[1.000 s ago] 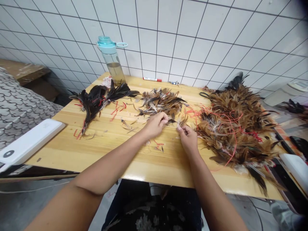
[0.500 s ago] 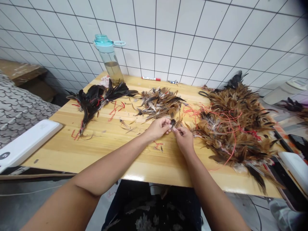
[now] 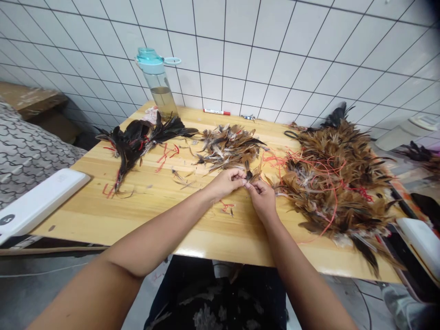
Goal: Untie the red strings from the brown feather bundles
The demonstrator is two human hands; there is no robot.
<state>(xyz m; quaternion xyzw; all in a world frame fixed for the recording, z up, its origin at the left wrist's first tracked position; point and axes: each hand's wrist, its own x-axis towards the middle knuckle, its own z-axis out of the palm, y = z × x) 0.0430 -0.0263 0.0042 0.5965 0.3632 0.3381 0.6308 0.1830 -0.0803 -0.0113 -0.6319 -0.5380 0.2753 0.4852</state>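
Note:
My left hand [image 3: 229, 181] and my right hand [image 3: 261, 194] meet over the middle of the wooden table [image 3: 154, 215]. Both are closed, fingertips pinched together on a small feather [image 3: 254, 174], dark at the base and brown towards its tip. Which part of the quill each hand grips is hidden by the fingers. Just behind my hands lies a loose heap of brown and white feathers [image 3: 230, 145]. To the right spreads a large pile of brown feathers [image 3: 343, 183], with red string [image 3: 335, 201] tangled over it.
Black feather bundles [image 3: 132, 142] tied in red lie at the left, near a water bottle [image 3: 161, 87]. A red-capped marker [image 3: 216, 112] rests by the tiled wall. A white power bank [image 3: 41, 204] sits on the left edge; a phone [image 3: 410, 261] is at the right edge.
My hands stay pinched together on the small feather, almost in the same place. The view has shifted very slightly.

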